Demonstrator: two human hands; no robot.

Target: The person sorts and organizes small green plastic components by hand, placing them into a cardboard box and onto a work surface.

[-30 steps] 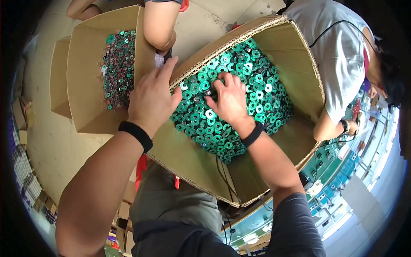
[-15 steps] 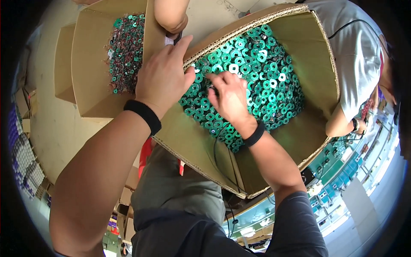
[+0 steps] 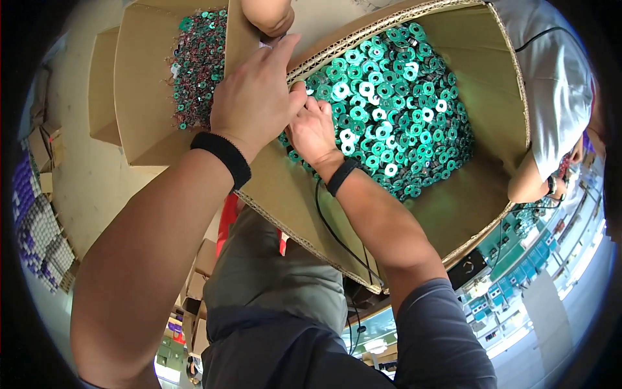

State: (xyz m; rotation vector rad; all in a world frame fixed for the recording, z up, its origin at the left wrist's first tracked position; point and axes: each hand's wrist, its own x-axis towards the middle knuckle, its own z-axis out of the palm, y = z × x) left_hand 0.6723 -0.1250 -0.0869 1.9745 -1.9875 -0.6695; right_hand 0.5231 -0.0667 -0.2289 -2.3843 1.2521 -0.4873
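Note:
My left hand [image 3: 253, 97] lies across the left corner of a large cardboard box [image 3: 495, 65]. Its index finger and thumb are stretched apart on either side of the rim, while the other fingers are mostly hidden. Inside the box is a heap of green ring-shaped parts [image 3: 387, 97] with holes in their middles. My right hand [image 3: 313, 133] is over the heap's left edge, fingers curled and close to my left thumb. What those fingers hold, if anything, is hidden. A black band circles each of my wrists.
A smaller carton [image 3: 146, 84] at the left holds mixed green pieces and reddish wire-like bits [image 3: 199, 71]. Another person's hand [image 3: 269, 16] is just beyond my left hand. A person in a grey shirt [image 3: 554, 71] stands at the right. A black cable [image 3: 337, 227] hangs along the near box wall.
My right hand has moved left from the middle of the heap to beside my left thumb. My left hand has stayed at the box corner. The view has shifted slightly.

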